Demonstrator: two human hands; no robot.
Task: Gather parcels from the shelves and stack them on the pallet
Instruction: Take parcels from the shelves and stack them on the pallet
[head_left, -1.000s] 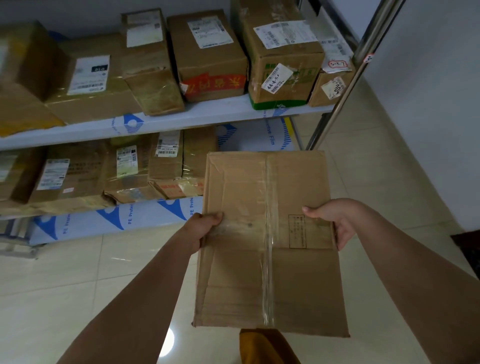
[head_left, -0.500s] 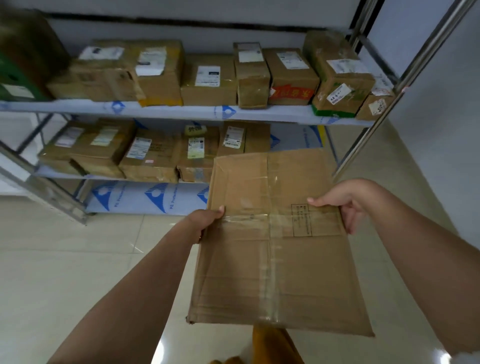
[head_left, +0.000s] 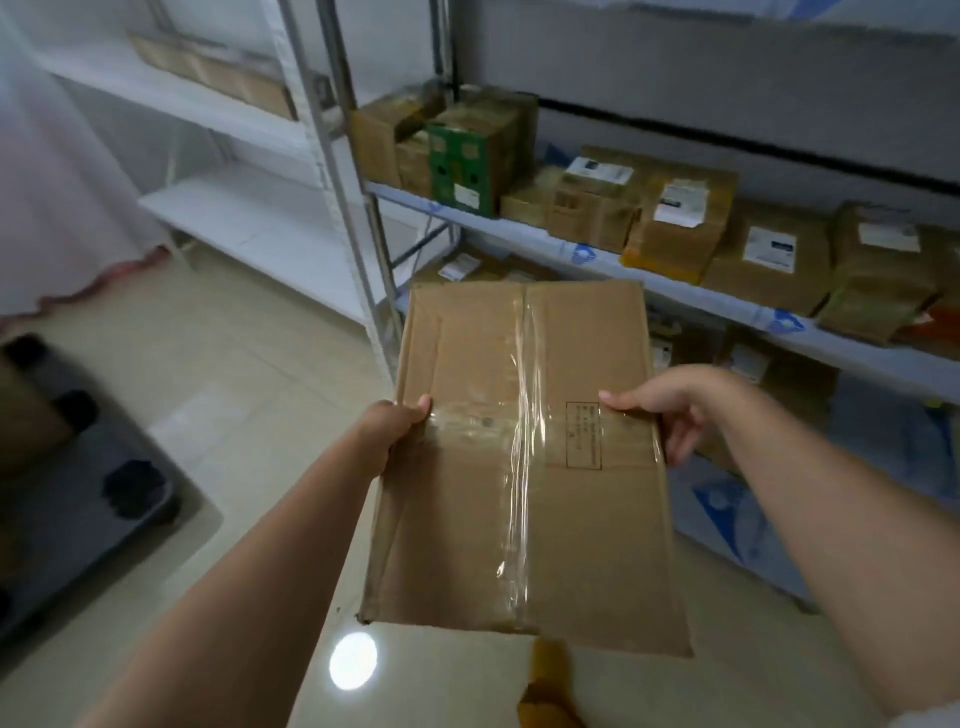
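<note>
- A flat parcel (head_left: 524, 457) is held out in front of the person, level with the waist, clear of the shelves (head_left: 675, 291) and over bare floor (head_left: 249, 364).
- The left hand (head_left: 392, 428) grips the parcel's left edge, thumb on top, fingers hidden under the cardboard.
- The right hand (head_left: 670, 415) grips the right edge the same way: thumb pressed on the top face beside a printed box, fingers curled beneath.
- The pallet (head_left: 88, 514), dark and grey, lies at the lower left, well apart from the parcel. A brown shape at its far left edge may be a box already set there; it is too blurred and cropped to be sure.
- Done, by my reading: this one parcel is off the shelves and in carry.
- Left: it is not yet on the pallet. Many parcels sit on the middle shelf and more on the one below, so most of the gathering lies ahead.
- The next move calls for a turn to the left and a low set-down, flat side down, so later parcels can stack on it.
</note>
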